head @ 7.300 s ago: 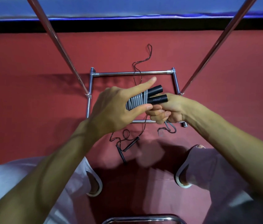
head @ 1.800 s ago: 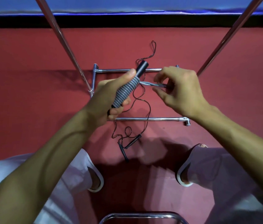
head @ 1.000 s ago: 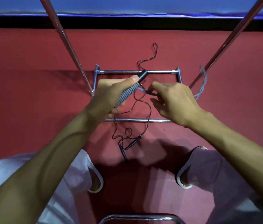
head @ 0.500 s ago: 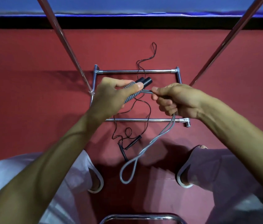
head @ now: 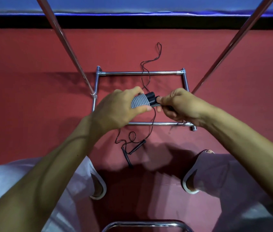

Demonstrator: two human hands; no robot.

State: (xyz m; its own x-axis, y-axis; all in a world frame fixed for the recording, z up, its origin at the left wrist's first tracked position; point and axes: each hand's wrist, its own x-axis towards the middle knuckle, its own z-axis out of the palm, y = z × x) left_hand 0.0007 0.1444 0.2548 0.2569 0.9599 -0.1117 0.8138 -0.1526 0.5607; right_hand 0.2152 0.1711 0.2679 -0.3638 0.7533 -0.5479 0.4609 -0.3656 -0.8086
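My left hand grips the grey ribbed handles of a skipping rope, their black end caps pointing right. My right hand pinches the grey rope right where it leaves the handles, fingers curled round it. The rest of that rope is hidden behind my right hand. Both hands are held above the red floor, almost touching each other.
A second, thin black skipping rope with slim black handles lies on the red floor. A chrome frame stands under my hands, with two slanted chrome poles. My knees in light trousers flank the lower view.
The grey loop that hung down toward the floor half a second ago is gone from view, drawn up into my right hand. My hands have come closer together.
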